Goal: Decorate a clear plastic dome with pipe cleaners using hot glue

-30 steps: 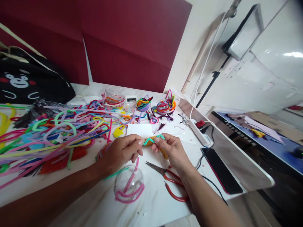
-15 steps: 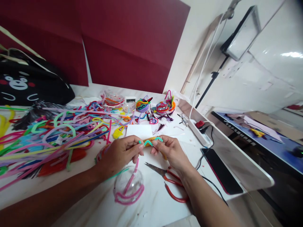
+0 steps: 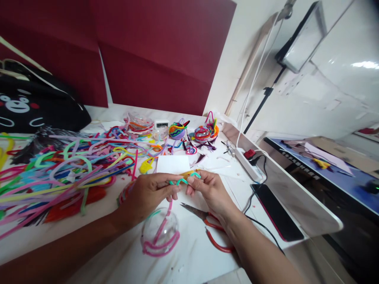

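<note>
Both hands meet over the white table [image 3: 192, 256], pinching a short teal pipe cleaner [image 3: 181, 180] bent into waves. My left hand [image 3: 149, 192] grips its left end with closed fingers. My right hand [image 3: 209, 189] pinches the right end together with a yellow-orange piece [image 3: 187, 173] behind it. Just below the hands lie a clear plastic half-sphere [image 3: 161, 232] wrapped in pink pipe cleaner and red-handled scissors [image 3: 210, 227].
A big heap of coloured pipe cleaners [image 3: 68, 169] covers the table's left. Finished wrapped balls [image 3: 177, 130] stand at the back, with a white card [image 3: 173, 163] in front. A black bag [image 3: 32, 104] sits far left. A power strip [image 3: 250, 163] and dark phone [image 3: 276, 213] lie right.
The hands have drawn closer together, and the teal pipe cleaner has gone from a wide wave to tighter bends. The view shifted slightly.
</note>
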Action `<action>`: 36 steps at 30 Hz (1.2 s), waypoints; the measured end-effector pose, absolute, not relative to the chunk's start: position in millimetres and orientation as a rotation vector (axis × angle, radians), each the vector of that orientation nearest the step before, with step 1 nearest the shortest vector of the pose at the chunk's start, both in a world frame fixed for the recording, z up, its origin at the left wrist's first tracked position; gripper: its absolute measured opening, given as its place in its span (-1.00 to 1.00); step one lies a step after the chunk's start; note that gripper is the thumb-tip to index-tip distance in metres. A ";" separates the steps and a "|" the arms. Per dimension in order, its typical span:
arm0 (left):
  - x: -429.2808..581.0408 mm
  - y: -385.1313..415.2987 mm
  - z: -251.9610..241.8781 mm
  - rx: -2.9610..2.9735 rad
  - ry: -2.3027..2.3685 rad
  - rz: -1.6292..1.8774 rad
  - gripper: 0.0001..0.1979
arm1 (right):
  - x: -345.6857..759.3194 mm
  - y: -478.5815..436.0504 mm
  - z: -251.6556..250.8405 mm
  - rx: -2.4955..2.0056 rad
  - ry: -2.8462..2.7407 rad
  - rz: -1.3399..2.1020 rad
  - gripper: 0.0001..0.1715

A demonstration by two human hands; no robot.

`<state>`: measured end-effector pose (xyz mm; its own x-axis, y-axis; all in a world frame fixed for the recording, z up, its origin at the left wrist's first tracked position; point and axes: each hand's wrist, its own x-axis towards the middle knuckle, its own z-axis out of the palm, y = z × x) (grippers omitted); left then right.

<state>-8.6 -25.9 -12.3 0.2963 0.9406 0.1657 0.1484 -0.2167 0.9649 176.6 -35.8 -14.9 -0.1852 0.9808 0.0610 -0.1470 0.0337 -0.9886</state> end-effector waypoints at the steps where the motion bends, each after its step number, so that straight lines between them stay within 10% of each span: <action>1: -8.5 -26.4 -12.1 1.604 1.038 1.043 -0.76 | 175.8 -36.0 -16.0 -0.963 -1.245 1.375 -0.66; 27: -19.2 -28.7 10.1 1.939 1.223 1.014 -0.61 | 194.1 -24.0 -11.5 -0.969 -1.156 1.406 -0.65; 36: -66.0 -81.0 -5.7 2.550 1.056 1.052 -0.78 | 188.8 -78.2 7.4 -0.993 -1.541 1.772 -0.96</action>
